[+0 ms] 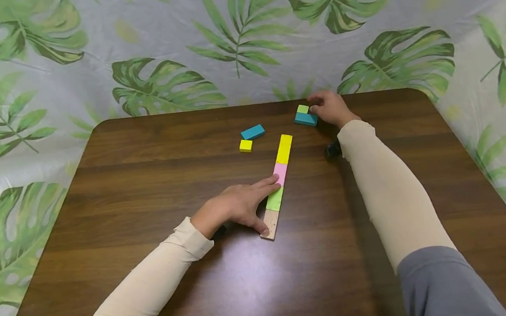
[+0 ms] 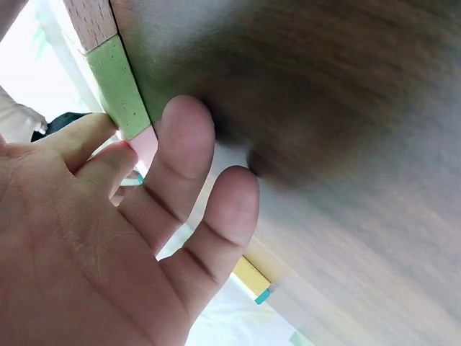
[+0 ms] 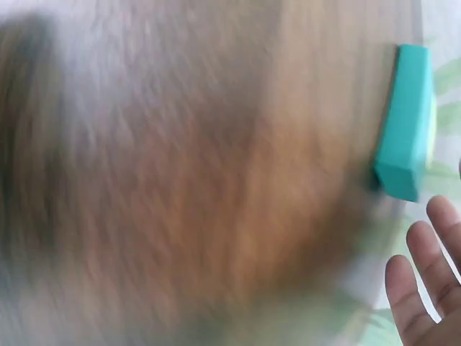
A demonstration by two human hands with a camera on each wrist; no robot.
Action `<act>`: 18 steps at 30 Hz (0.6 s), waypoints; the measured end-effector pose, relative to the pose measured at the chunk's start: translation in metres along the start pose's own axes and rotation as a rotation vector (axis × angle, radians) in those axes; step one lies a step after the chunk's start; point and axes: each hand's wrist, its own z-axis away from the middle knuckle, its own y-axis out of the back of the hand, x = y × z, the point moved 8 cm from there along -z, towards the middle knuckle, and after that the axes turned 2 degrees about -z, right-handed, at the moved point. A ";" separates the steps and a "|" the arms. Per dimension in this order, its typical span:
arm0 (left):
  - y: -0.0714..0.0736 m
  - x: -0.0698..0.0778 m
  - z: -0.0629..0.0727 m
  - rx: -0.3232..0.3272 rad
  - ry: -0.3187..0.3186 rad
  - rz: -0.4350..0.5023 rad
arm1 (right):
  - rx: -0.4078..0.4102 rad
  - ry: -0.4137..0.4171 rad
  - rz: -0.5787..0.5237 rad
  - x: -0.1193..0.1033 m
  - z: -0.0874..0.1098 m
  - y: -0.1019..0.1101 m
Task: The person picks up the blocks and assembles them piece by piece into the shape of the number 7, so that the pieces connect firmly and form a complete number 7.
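A straight row of flat blocks lies on the table, made up of a plain wood block, a green block, a pink block and a yellow block. My left hand rests along its left side, thumb on the wood block and fingertips touching around the pink one. Its two other fingers stretch out free in the left wrist view. Near the far edge, my right hand is beside a blue block and a smaller green block behind it. In the right wrist view its fingers are loosely extended below the blue block.
Left of the row's far end lie another blue block and a small yellow block, close together. The brown wooden table ends at a leaf-patterned cloth hanging behind it.
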 end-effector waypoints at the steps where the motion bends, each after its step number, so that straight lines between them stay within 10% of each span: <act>1: 0.000 0.000 0.000 -0.001 -0.001 0.000 | 0.010 -0.009 -0.014 0.002 -0.002 -0.002; 18: -0.001 -0.003 0.000 0.017 -0.011 0.018 | -0.003 -0.115 0.021 0.011 -0.014 -0.013</act>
